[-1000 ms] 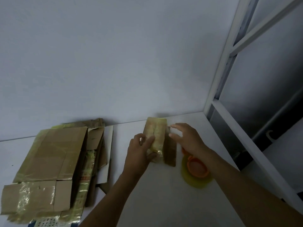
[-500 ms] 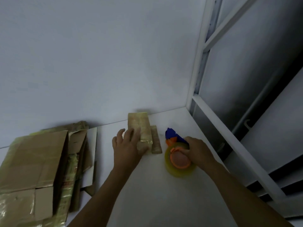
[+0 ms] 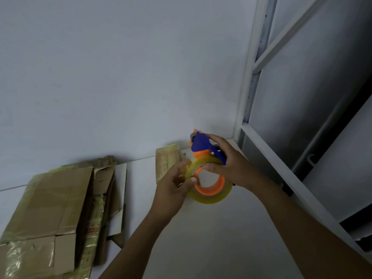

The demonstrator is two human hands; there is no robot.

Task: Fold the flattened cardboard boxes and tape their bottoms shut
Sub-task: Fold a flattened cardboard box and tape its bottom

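Now both hands were on the tape dispenser (image 3: 201, 144), which was raised just above the white table (image 3: 201, 238) near its far right corner. The right hand (image 3: 231, 164) gripped the dispenser's blue-and-orange body from the right, fingers curled round it and one fingertip reaching toward the orange core. The left hand (image 3: 173, 190) pinched the left rim of the yellowish tape roll (image 3: 211, 198) between thumb and fingers. Just behind the left hand, a small cardboard box (image 3: 168, 158), glossy with tape, lay on the table close against the wall (image 3: 120, 77). Well apart, at the table's left side, sat the stack of flattened cardboard boxes (image 3: 50, 202), overlapping one another, several bearing shiny tape strips. A white metal frame (image 3: 247, 87) rose beside the table on the right.
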